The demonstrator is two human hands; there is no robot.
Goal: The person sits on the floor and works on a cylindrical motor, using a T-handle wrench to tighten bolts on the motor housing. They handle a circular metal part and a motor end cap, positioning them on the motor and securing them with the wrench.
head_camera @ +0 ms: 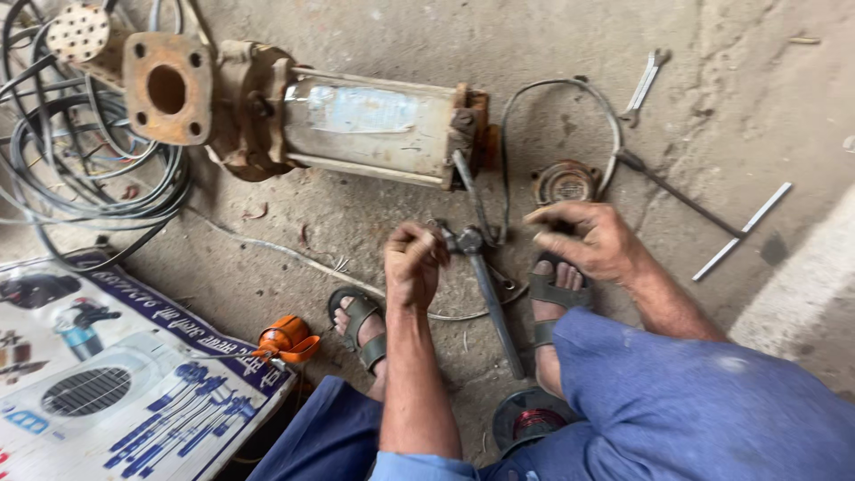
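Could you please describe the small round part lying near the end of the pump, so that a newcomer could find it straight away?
Start at the long rusty pump lying across the concrete floor. Just past its right end, inside the loop of grey cable and above the right hand, lies a round rusty cap. It is the only disc-shaped piece there; its neighbours are long, thin tools.

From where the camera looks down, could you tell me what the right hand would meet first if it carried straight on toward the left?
Probably the wrench head, just ahead of the right hand; depth is unclear, so it might pass above it toward the left hand.
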